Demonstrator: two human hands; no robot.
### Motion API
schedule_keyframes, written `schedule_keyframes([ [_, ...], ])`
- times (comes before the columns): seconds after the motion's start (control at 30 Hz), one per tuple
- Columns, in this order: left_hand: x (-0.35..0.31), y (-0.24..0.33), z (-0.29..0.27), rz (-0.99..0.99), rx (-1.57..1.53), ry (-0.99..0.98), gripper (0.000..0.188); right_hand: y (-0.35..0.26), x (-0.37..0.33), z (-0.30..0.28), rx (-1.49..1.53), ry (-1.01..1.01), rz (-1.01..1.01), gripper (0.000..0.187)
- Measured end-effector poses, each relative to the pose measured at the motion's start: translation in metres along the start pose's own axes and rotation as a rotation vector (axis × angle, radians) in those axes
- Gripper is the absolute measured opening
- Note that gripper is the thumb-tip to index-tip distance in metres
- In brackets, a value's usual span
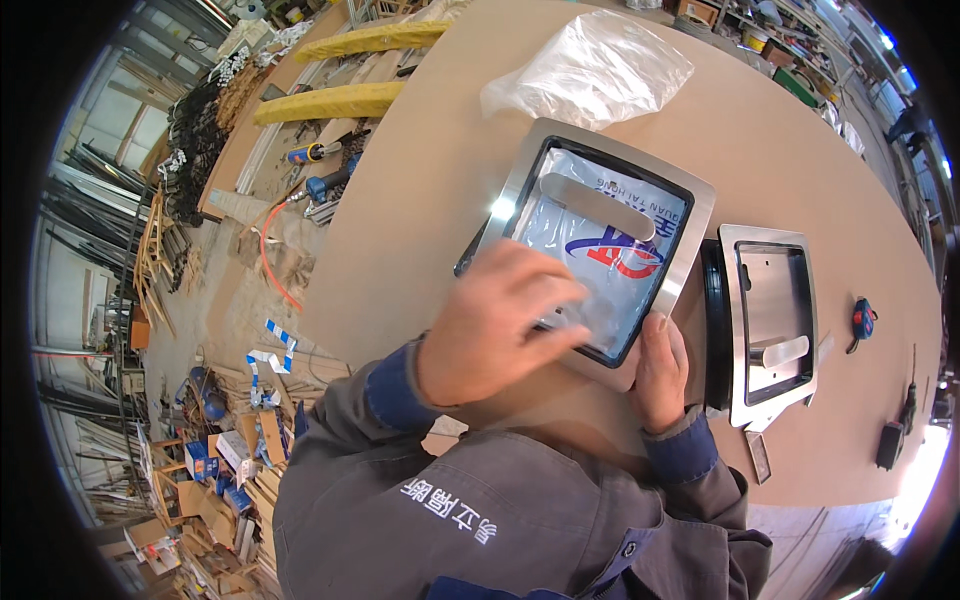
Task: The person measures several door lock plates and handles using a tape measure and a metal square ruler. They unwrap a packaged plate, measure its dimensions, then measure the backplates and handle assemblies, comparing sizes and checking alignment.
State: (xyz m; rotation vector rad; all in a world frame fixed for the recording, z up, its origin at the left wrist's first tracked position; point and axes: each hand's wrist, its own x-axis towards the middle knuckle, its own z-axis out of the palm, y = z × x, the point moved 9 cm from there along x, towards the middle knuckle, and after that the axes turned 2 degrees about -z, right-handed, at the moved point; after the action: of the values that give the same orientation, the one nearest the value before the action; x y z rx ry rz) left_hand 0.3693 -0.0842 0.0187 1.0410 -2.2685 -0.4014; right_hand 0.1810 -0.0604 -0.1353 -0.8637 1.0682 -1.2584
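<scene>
A brushed-steel rectangular frame [690,240] with a dark inner rim tilts in front of me above the brown board. Inside its recess lies a printed clear plastic bag [545,235], and a rounded metal bar [598,207] spans the upper part. My right hand [662,372] grips the frame's lower right edge, thumb on the near side. Over the lower left of the recess is my left hand [490,325], slightly blurred, thumb and fingers apart; it covers that corner. To the right stands a similar steel frame [738,375] with a short rounded handle [783,351].
A crumpled clear plastic bag [600,68] lies on the brown board [420,180] beyond the frame. At right are a blue tape measure [863,318], a cordless drill [893,440] and a small metal plate [759,456]. Yellow-wrapped bars [330,103] and boxes [240,455] are at left.
</scene>
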Motion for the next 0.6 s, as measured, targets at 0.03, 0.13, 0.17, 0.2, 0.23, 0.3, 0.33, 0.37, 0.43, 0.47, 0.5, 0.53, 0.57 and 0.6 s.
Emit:
schedule_keyframes([
  [0.03,0.005,0.006,0.021,0.01,-0.016,-0.076,0.039,-0.004,-0.001,0.002,-0.008,0.006,-0.017,0.039],
  [0.13,0.016,0.014,0.049,-0.01,-0.024,-0.124,0.038,-0.016,0.0,0.004,-0.074,-0.026,-0.024,0.039],
  [0.17,0.017,0.014,0.053,-0.028,-0.028,-0.115,0.038,-0.015,-0.001,0.003,-0.104,-0.038,-0.013,0.039],
  [0.2,0.021,0.018,0.054,-0.007,-0.011,-0.119,0.037,-0.014,0.0,0.003,-0.093,-0.038,-0.022,0.039],
  [0.23,0.022,0.021,0.055,0.004,0.028,-0.128,0.037,-0.012,0.001,0.002,-0.081,-0.037,-0.031,0.039],
  [0.3,0.023,0.025,0.058,0.026,0.105,-0.141,0.035,-0.012,0.001,0.003,-0.076,-0.038,-0.04,0.039],
  [0.33,0.025,0.028,0.059,0.042,0.142,-0.152,0.033,-0.013,0.001,0.004,-0.08,-0.038,-0.041,0.039],
  [0.37,0.027,0.03,0.061,0.057,0.178,-0.16,0.03,-0.014,0.001,0.005,-0.087,-0.039,-0.041,0.039],
  [0.43,0.028,0.03,0.066,0.076,0.223,-0.175,0.028,-0.008,0.002,0.002,-0.049,-0.017,-0.015,0.038],
  [0.47,0.027,0.028,0.071,0.077,0.233,-0.18,0.028,-0.005,0.001,0.001,-0.031,-0.007,0.0,0.038],
  [0.5,0.025,0.025,0.076,0.078,0.243,-0.186,0.028,-0.003,0.001,0.0,-0.052,-0.013,0.023,0.037],
  [0.53,0.027,0.022,0.077,0.074,0.242,-0.163,0.026,-0.001,0.002,-0.003,-0.073,-0.02,0.046,0.037],
  [0.57,0.03,0.018,0.078,0.073,0.237,-0.14,0.024,0.001,0.001,-0.006,-0.095,-0.021,0.068,0.037],
  [0.6,0.032,0.014,0.078,0.073,0.233,-0.118,0.022,0.001,0.001,-0.008,-0.093,-0.027,0.055,0.036],
])
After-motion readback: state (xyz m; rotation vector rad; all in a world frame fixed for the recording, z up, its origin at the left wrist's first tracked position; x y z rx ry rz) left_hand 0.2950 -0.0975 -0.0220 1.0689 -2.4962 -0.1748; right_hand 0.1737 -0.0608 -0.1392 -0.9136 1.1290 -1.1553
